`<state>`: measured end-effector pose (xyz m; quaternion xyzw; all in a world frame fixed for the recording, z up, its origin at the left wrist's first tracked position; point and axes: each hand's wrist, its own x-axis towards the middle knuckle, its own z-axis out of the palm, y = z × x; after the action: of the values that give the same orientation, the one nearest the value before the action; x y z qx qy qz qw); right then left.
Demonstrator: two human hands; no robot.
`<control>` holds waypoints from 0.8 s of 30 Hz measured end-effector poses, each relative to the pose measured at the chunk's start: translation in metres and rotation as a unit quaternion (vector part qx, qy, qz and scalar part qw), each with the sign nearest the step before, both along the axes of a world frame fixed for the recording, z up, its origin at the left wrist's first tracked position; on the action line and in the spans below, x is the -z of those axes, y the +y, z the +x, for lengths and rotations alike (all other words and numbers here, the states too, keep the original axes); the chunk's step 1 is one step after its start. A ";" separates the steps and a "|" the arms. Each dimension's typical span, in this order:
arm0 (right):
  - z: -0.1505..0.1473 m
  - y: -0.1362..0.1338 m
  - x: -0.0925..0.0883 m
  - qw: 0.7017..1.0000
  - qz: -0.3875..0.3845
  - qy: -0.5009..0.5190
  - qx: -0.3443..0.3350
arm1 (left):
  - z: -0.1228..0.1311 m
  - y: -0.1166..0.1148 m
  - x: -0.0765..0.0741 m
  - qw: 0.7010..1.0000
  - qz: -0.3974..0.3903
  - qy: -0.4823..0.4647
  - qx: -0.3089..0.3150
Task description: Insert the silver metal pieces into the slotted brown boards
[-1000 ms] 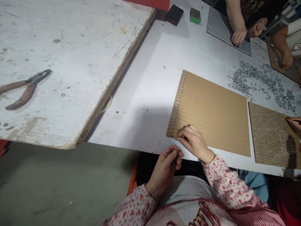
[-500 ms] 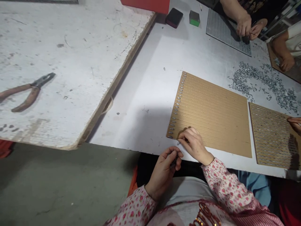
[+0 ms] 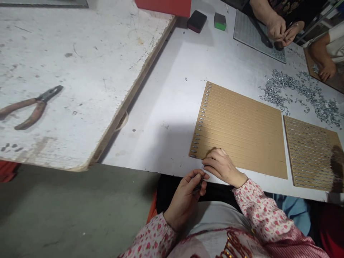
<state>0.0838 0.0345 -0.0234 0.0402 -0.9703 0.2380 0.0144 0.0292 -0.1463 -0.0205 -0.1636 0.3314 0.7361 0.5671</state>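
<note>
Just off the table's front edge, my left hand (image 3: 185,193) is curled around a cluster of small dark metal pieces (image 3: 198,186), mostly hidden by the fingers. My right hand (image 3: 221,166) pinches at the lower left corner of a brown ridged cardboard sheet (image 3: 247,132). Its fingertips are closed on a small metal piece (image 3: 203,166), barely visible. Along the sheet's left edge runs a column of leaf-shaped silver pieces (image 3: 200,122), one at each ridge. The remaining ridges are bare.
A second board (image 3: 309,154) covered with pieces lies at right. Behind it spreads a pile of loose silver pieces (image 3: 292,89). Co-workers' hands (image 3: 282,32) work over a grey board (image 3: 249,34). Pliers (image 3: 40,105) lie on the raised wooden board (image 3: 88,53) at left.
My right hand's fingertips have dipped slightly closer to my left hand, covering more of the piece. At the far right, a co-worker's hand has left the filled board.
</note>
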 end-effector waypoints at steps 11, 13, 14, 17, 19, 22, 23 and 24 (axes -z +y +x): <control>-0.006 -0.008 0.001 0.993 -0.053 0.029 0.103 | 0.000 0.001 -0.001 1.000 -0.003 -0.006 -0.003; -0.009 -0.011 0.002 0.989 -0.049 0.032 0.134 | 0.000 0.001 -0.001 1.000 -0.003 -0.009 -0.005; -0.010 -0.013 0.002 0.988 -0.043 0.031 0.145 | 0.000 0.001 -0.001 1.000 -0.004 -0.009 -0.006; -0.013 -0.016 0.003 0.985 -0.019 0.026 0.169 | -0.001 0.002 -0.001 1.000 -0.005 -0.013 -0.007; -0.014 -0.018 0.003 0.984 -0.010 0.024 0.179 | -0.001 0.002 -0.002 1.000 -0.005 -0.016 -0.007; -0.015 -0.021 0.005 0.981 0.002 0.031 0.193 | -0.001 0.002 -0.002 1.000 -0.004 -0.013 -0.007; -0.015 -0.022 0.006 0.980 0.008 0.035 0.198 | -0.001 0.002 -0.001 1.000 -0.004 -0.011 -0.006; -0.016 -0.023 0.007 0.978 0.013 0.038 0.203 | -0.001 0.002 -0.001 1.000 -0.005 -0.009 -0.005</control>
<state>0.0683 0.0116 -0.0302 -0.1488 -0.9600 0.2155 0.0992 0.0283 -0.1442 -0.0190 -0.1747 0.3291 0.7356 0.5657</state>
